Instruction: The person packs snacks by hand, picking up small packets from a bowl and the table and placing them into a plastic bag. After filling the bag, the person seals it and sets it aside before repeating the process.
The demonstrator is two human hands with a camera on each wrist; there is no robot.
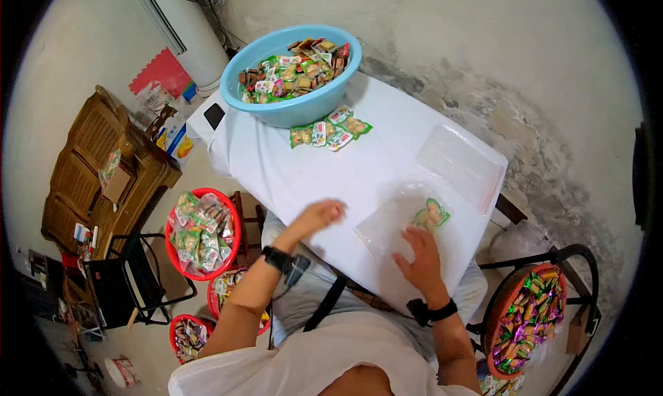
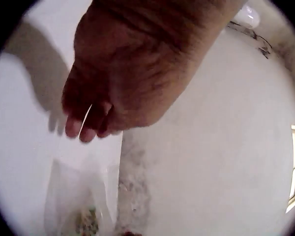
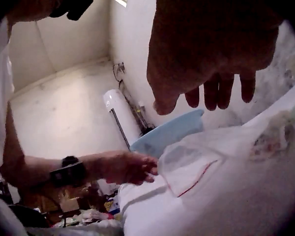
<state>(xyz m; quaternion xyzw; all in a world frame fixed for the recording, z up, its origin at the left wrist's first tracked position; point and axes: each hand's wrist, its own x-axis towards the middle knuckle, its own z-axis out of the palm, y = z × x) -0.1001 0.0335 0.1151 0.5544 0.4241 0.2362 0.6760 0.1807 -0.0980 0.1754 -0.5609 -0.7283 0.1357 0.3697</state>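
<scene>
A clear plastic bag [image 1: 381, 224] lies on the white-covered table in front of the person, a small green-edged snack packet [image 1: 432, 216] inside it. Over the bag's near side is the right hand [image 1: 423, 265]; its fingers hang fairly straight and spread in the right wrist view, gripping nothing. To the left of the bag's mouth, the left hand [image 1: 318, 218] hovers above the table with loosely curled fingers and holds nothing. The bag's red seal line [image 3: 199, 178] shows in the right wrist view. Several similar packets [image 1: 331, 131] lie together farther back.
A light blue basin [image 1: 293, 112] full of snack packets stands at the table's far end, near a phone [image 1: 215, 116]. Flat clear bags [image 1: 461, 162] lie along the right edge. Red baskets [image 1: 238, 224] of packets stand left; wrapped sweets [image 1: 528, 320] fill a round container at right.
</scene>
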